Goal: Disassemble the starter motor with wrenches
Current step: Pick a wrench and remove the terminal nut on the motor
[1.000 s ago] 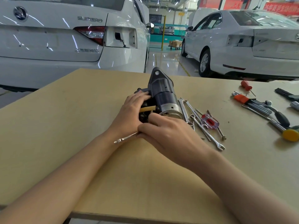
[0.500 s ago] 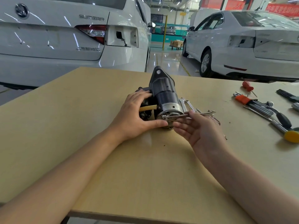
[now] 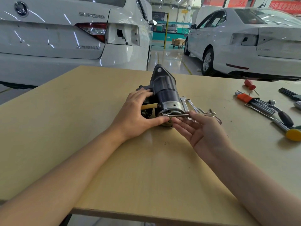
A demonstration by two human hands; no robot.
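Lying on its side near the middle of the table (image 3: 81,128): starter motor (image 3: 166,97), black housing pointing away, silver end cap (image 3: 172,110) facing the viewer. Gripping the motor from its left side: left hand (image 3: 136,115), fingers curling over the dark body, thumb reaching across beneath the end cap. Sitting across the end cap face, running roughly level to the right: slim wrench (image 3: 177,115), its left end seated at the cap's left edge. Supporting the wrench shank from below with nearly straight, relaxed fingers, palm turned up: right hand (image 3: 202,132), fingertips (image 3: 177,121) lying just beside the left thumb; no closed grasp around the shank showing. Protruding from the motor's left side between the left hand's fingers: tan tube-like piece (image 3: 149,106). Lying just beside the motor on its right, partly hidden behind the right hand: spare wrenches (image 3: 187,103). Resting well apart toward the table's right edge: red-handled screwdriver (image 3: 250,85), hex key set in an orange holder (image 3: 254,101), yellow-capped tool (image 3: 293,134). Standing beyond the table: two white cars (image 3: 65,38).
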